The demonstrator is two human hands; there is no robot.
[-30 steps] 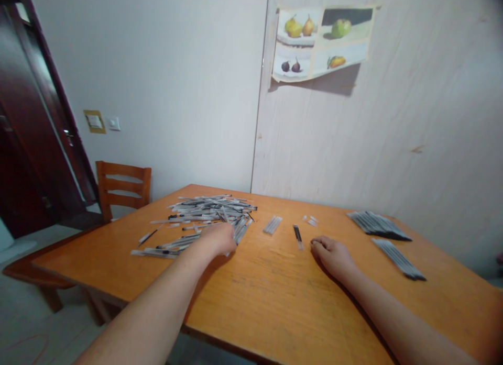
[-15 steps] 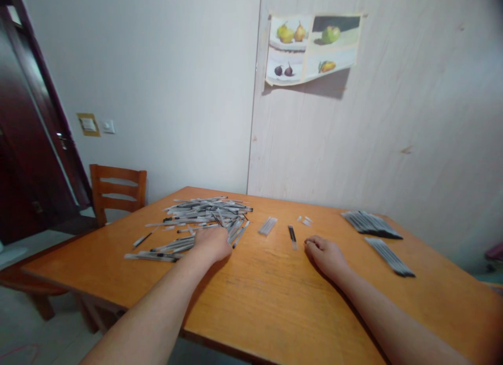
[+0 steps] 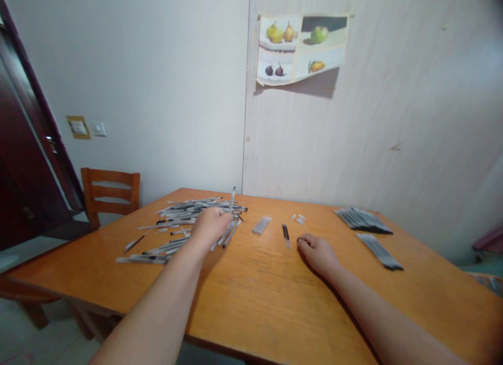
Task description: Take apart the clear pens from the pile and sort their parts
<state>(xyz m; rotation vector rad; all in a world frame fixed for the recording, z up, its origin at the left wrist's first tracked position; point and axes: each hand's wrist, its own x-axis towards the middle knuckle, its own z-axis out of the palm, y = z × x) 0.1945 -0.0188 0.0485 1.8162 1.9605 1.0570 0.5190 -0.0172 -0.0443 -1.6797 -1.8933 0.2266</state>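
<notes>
Left hand [image 3: 210, 226] is closed around a single pen [image 3: 233, 196], fingers pinching its lower end. The pen stands nearly upright, its tip up above the knuckles, lifted off the surface [image 3: 251, 297]. That hand hangs over the near right edge of the pile of pens [image 3: 192, 210], a loose grey and black heap at centre left with strays spilling toward the near left edge. Right hand [image 3: 316, 252] rests on the surface with fingers curled in, knuckles forward; cannot tell if anything is inside it. Just beside its fingertips, to the left, lies a dark pen [image 3: 285, 233], pointing away from the person. Further left, between that and the pile, sits a small row of clear tubes [image 3: 261, 224] lying side by side. A few small pale bits [image 3: 298, 218] lie just behind the dark pen. Far right holds two neat grey stacks, a back stack [image 3: 361, 221] and a nearer stack [image 3: 379, 244], well apart from both hands. Wooden chair [image 3: 110, 189] stands behind the left corner. Fruit poster [image 3: 301, 45] hangs on the wall panel, lower edge curling.
</notes>
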